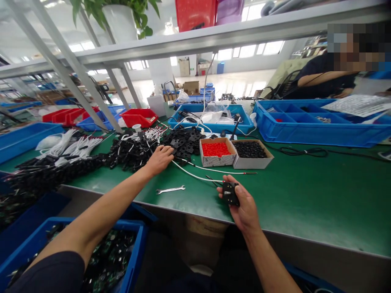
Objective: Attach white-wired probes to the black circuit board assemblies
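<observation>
My right hand grips a small black square plastic housing above the front of the bench, thumb on its edge. A white cable runs from that housing leftward to beside my left hand. Bent and close together, the fingers of my left hand reach onto a pile of black plastic parts; what lies under them is hidden. Another white cable with a red-marked end lies just behind the first. On the green bench between my hands rests an open-end wrench.
Small boxes of red parts and black parts stand behind my right hand. Bundled white cables lie at left. Blue bins line the back, beneath a shelf. A blue crate sits below left. Another person sits across.
</observation>
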Action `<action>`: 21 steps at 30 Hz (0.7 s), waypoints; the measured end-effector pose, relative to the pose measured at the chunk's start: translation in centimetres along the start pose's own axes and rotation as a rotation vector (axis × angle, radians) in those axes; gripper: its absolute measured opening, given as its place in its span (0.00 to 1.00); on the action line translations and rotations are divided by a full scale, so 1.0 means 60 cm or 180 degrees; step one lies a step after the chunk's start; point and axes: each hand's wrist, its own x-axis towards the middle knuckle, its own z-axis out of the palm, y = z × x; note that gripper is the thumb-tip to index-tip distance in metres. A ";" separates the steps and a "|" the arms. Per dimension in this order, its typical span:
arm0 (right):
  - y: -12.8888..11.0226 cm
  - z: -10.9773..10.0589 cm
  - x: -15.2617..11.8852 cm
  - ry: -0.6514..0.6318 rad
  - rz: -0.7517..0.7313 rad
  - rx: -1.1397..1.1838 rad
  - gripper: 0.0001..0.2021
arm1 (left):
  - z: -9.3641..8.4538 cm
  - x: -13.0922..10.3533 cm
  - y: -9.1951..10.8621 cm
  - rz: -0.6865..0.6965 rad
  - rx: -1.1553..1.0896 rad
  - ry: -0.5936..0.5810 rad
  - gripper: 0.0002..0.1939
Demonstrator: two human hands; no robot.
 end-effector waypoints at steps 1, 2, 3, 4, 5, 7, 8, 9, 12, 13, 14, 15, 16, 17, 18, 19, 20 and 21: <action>0.000 0.001 0.000 0.0021 -0.0028 0.0017 0.30 | 0.000 -0.002 -0.001 -0.0078 -0.0056 0.0018 0.08; 0.000 0.001 0.000 0.0039 -0.0056 0.0027 0.30 | -0.001 -0.004 -0.001 -0.0152 -0.0097 0.0037 0.08; -0.001 0.001 0.000 0.0053 -0.0082 0.0035 0.30 | -0.001 -0.007 -0.001 -0.0199 -0.0126 0.0051 0.08; -0.001 0.001 -0.001 0.0064 -0.0105 0.0047 0.30 | -0.002 -0.010 -0.001 -0.0227 -0.0154 0.0060 0.08; -0.001 0.000 0.000 0.0079 -0.0124 0.0071 0.29 | -0.002 -0.013 -0.001 -0.0252 -0.0200 0.0068 0.08; -0.001 -0.003 0.000 0.0122 -0.0165 0.0165 0.29 | -0.001 -0.021 -0.004 -0.0276 -0.0299 0.0065 0.06; -0.001 -0.006 0.000 0.0157 -0.0187 0.0241 0.29 | 0.001 -0.025 -0.008 -0.0314 -0.0399 0.0078 0.05; -0.001 -0.008 0.000 0.0197 -0.0200 0.0330 0.29 | 0.003 -0.028 -0.013 -0.0387 -0.0551 0.0117 0.05; -0.002 -0.008 0.001 0.0313 -0.0182 0.0606 0.29 | 0.010 -0.039 -0.032 -0.0703 -0.1084 0.0334 0.07; -0.003 -0.005 0.001 0.0337 -0.0173 0.0677 0.29 | 0.012 -0.041 -0.037 -0.0775 -0.1205 0.0400 0.08; -0.006 0.000 0.003 0.0345 -0.0179 0.0743 0.28 | 0.012 -0.044 -0.040 -0.0778 -0.1258 0.0431 0.08; -0.009 0.006 0.006 0.0333 -0.0209 0.0816 0.28 | 0.010 -0.046 -0.042 -0.0707 -0.1244 0.0419 0.08; -0.013 0.013 0.009 0.0307 -0.0267 0.0903 0.28 | 0.007 -0.047 -0.042 -0.0621 -0.1245 0.0400 0.08; -0.018 0.021 0.014 0.0263 -0.0332 0.1002 0.28 | 0.002 -0.049 -0.041 -0.0545 -0.1272 0.0383 0.08; -0.025 0.028 0.020 0.0213 -0.0397 0.1103 0.28 | -0.003 -0.050 -0.039 -0.0526 -0.1353 0.0383 0.08; -0.032 0.036 0.027 0.0168 -0.0459 0.1193 0.28 | -0.010 -0.052 -0.036 -0.0591 -0.1497 0.0397 0.08; -0.039 0.042 0.034 0.0131 -0.0517 0.1262 0.28 | -0.017 -0.054 -0.033 -0.0730 -0.1690 0.0421 0.08; -0.047 0.049 0.041 0.0103 -0.0565 0.1308 0.28 | -0.024 -0.056 -0.030 -0.0885 -0.1885 0.0447 0.09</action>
